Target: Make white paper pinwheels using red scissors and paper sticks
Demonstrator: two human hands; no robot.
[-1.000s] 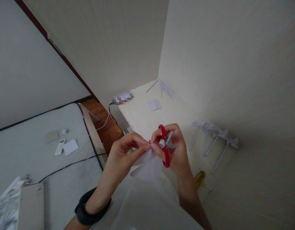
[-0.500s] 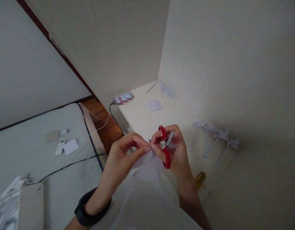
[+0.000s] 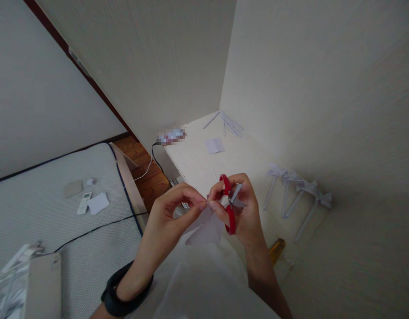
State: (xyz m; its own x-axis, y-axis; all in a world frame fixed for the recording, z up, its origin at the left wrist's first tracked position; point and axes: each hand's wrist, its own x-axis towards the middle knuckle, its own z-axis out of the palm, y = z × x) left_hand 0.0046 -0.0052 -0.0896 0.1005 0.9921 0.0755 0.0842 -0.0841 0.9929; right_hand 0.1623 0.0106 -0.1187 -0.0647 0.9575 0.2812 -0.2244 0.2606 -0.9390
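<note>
My left hand point(image 3: 169, 217) is closed in a pinch, thumb against forefinger, on the top of a folded white paper piece point(image 3: 206, 232). The paper hangs below the fingertips, its lower part spread out. Tip to tip with it, my right hand point(image 3: 252, 221) pinches the same spot on the paper. Red-handled scissors point(image 3: 231, 222) also sit in my right hand, hooked on the fingers with the blades pointing right. What exactly lies between the fingertips is too small to make out.
Several white paper bows on sticks point(image 3: 305, 190) lean along the right wall. Thin white sticks point(image 3: 231, 124) and a paper square point(image 3: 214, 145) lie at the table's far corner. A yellow-brown object point(image 3: 276, 250) is beside my right forearm. Left is a mattress point(image 3: 91, 248) with a remote point(image 3: 84, 203).
The hanging paper has shifted and turned slightly beneath my fingertips. Both hands stay almost in place, still pinching, and the scissors keep their position.
</note>
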